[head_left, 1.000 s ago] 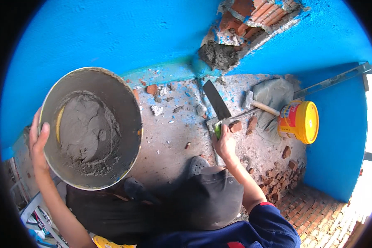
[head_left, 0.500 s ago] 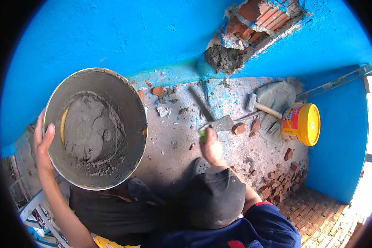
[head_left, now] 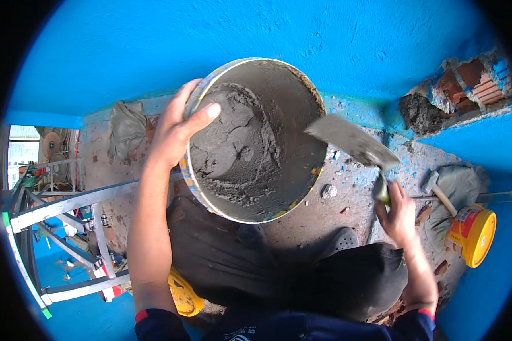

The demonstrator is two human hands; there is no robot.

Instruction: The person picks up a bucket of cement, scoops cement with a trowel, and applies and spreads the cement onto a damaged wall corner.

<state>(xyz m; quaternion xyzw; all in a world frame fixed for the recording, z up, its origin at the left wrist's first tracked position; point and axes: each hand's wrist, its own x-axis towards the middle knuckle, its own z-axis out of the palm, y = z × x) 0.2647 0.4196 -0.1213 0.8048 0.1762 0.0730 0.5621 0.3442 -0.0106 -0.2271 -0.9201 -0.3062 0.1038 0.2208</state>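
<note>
Blue wall (head_left: 239, 28) | trowel (head_left: 352, 140) in right hand (head_left: 399, 217) | bucket (head_left: 299, 96) in left hand (head_left: 177, 128)

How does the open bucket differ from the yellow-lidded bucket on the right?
The open bucket shows grey mix inside, while the yellow-lidded bucket is covered by its lid, hiding its contents.
The open bucket is gripped at its rim by the left hand; neither hand touches the yellow-lidded bucket.
The open bucket fills far more of the picture than the yellow-lidded bucket.
Both are round.
</note>
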